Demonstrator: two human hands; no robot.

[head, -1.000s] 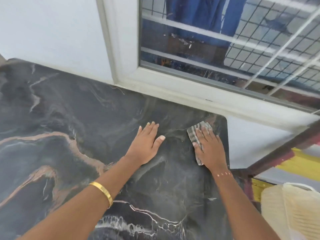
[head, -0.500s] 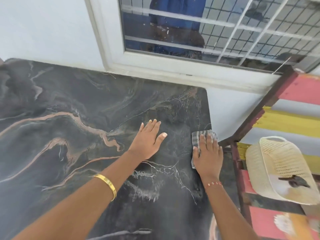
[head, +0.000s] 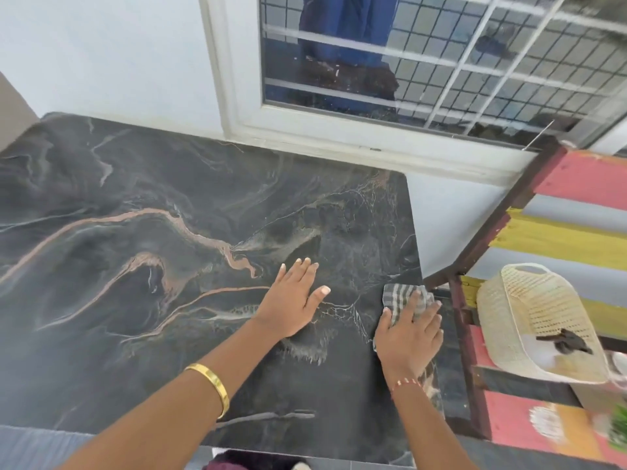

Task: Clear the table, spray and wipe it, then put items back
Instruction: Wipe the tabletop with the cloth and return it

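The dark marble-patterned table [head: 142, 266] fills the left and middle of the head view, with nothing standing on it. My left hand [head: 291, 301] lies flat on the top, fingers straight, right of centre. My right hand [head: 409, 335] presses a grey checked cloth [head: 402, 298] flat against the table's right edge, fingers spread over it. Part of the cloth sticks out beyond my fingertips; the rest is hidden under the palm.
A white wall and a barred window [head: 424, 62] run behind the table. To the right stands a coloured slatted bench [head: 559, 239] holding a cream woven basket [head: 529, 320] with something dark inside. A green plant tip [head: 619, 425] shows at the far right.
My right hand has slid the cloth along the right side of the table from the far corner toward me. The left hand stays flat on the top. The view has swung to the right.
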